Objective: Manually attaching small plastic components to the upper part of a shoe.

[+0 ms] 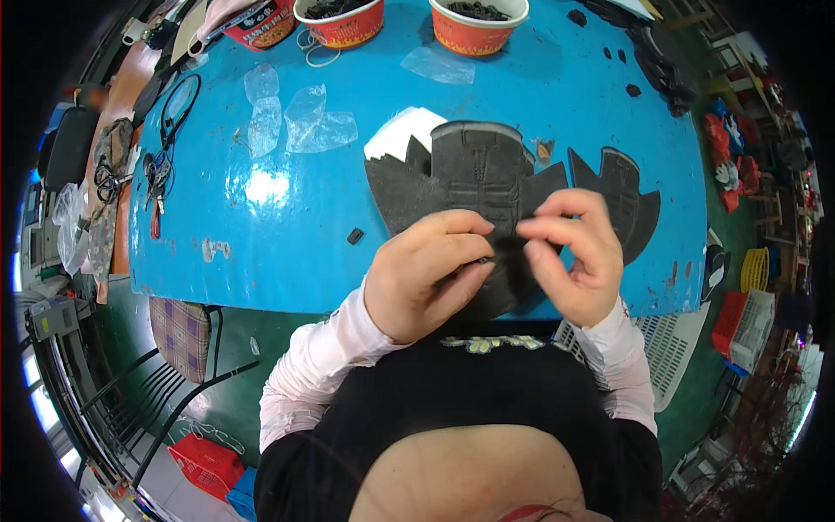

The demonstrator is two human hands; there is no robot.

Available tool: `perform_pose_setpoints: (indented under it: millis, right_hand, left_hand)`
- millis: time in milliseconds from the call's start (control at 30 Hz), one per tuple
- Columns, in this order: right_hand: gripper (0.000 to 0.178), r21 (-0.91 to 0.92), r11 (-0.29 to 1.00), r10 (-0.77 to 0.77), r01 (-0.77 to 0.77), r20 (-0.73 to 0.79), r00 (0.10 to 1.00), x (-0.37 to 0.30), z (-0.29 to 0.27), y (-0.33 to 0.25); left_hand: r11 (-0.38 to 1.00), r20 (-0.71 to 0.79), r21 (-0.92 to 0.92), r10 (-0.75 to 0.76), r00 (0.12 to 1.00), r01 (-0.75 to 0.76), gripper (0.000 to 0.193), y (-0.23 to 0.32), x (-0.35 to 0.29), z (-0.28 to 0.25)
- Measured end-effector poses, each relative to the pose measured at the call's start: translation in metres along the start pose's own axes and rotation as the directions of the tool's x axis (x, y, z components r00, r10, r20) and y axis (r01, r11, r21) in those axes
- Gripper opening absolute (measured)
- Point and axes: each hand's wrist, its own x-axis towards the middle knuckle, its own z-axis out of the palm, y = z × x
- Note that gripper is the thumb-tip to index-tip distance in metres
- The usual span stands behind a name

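Observation:
A dark, stitched shoe-upper-like piece [474, 174] with pointed flaps lies on the blue table in front of me, its near part under my hands. Over it my left hand [430, 274] is closed, thumb against fingers, with a tiny shiny bit at the tips that is too small to name. Close by on the right, my right hand [578, 257] curls with thumb and forefinger drawn together; what they hold, if anything, does not show. A second dark stitched piece [619, 196] of similar shape rests just beyond my right hand.
Orange-red paper tubs [474, 26] with small dark pieces stand at the table's far edge. A white sheet [404, 130] sticks out behind the upper. Clear plastic scraps [317, 122], a small black piece [355, 236] and corded tools [158, 174] lie leftward. A plaid-seated chair [180, 337] stands left.

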Motion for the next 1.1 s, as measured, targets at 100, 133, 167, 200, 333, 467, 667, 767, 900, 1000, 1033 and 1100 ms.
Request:
perform_pose_setpoints:
  millis: [100, 133, 167, 200, 333, 467, 667, 767, 900, 1000, 1033, 1100]
  right_hand:
    - [0.015, 0.219, 0.971, 0.066, -0.096, 0.143, 0.988, -0.01, 0.008, -0.009]
    - [0.015, 0.218, 0.971, 0.065, -0.095, 0.143, 0.988, -0.011, 0.01, -0.009]
    - [0.014, 0.299, 0.944, 0.095, -0.142, 0.166, 0.982, -0.012, 0.011, -0.009]
    - [0.012, 0.377, 0.907, 0.124, -0.189, 0.192, 0.974, -0.012, 0.012, -0.009]
    - [0.012, 0.398, 0.895, 0.11, -0.202, 0.243, 0.964, -0.011, 0.008, -0.01]
    - [0.012, 0.331, 0.932, 0.091, -0.151, 0.191, 0.977, -0.015, 0.009, -0.012]
    - [0.012, 0.439, 0.871, 0.093, -0.22, 0.292, 0.952, -0.023, 0.005, -0.009]
    - [0.013, 0.464, 0.857, 0.077, -0.225, 0.317, 0.945, -0.024, 0.006, -0.008]
    - [0.013, 0.487, 0.844, 0.091, -0.226, 0.286, 0.954, -0.025, 0.009, -0.007]
    - [0.013, 0.49, 0.85, 0.094, -0.195, 0.223, 0.97, -0.026, 0.01, -0.006]
    - [0.013, 0.494, 0.851, 0.087, -0.179, 0.202, 0.976, -0.026, 0.01, -0.006]
    - [0.013, 0.487, 0.854, 0.078, -0.182, 0.226, 0.971, -0.024, 0.01, -0.006]
  left_hand:
    - [0.969, -0.034, -0.244, -0.042, 0.999, 0.033, 0.017, -0.001, -0.007, -0.002]
    - [0.956, 0.0, -0.289, -0.052, 0.999, 0.05, 0.017, -0.003, -0.008, -0.003]
    - [0.956, -0.001, -0.289, -0.051, 0.999, 0.049, 0.017, -0.004, -0.008, -0.003]
    - [0.956, 0.0, -0.293, -0.021, 1.0, 0.02, 0.016, -0.005, -0.007, -0.003]
    - [0.943, 0.047, -0.325, -0.052, 0.998, 0.064, 0.018, -0.001, -0.011, -0.007]
    - [0.939, 0.06, -0.329, -0.087, 0.994, 0.102, 0.019, 0.001, -0.011, -0.006]
    - [0.901, 0.094, -0.429, -0.032, 0.995, 0.069, 0.017, 0.0, -0.012, -0.002]
    - [0.895, 0.091, -0.439, -0.042, 0.995, 0.078, 0.016, 0.002, -0.011, -0.001]
    - [0.862, 0.063, -0.504, -0.018, 0.998, 0.047, 0.02, 0.0, -0.009, 0.001]
    - [0.839, 0.039, -0.542, -0.037, 0.999, 0.053, 0.021, -0.002, -0.009, 0.004]
    - [0.824, 0.041, -0.563, -0.052, 0.998, 0.066, 0.021, -0.002, -0.009, 0.004]
    - [0.835, 0.047, -0.545, -0.054, 0.997, 0.071, 0.021, -0.002, -0.01, 0.003]
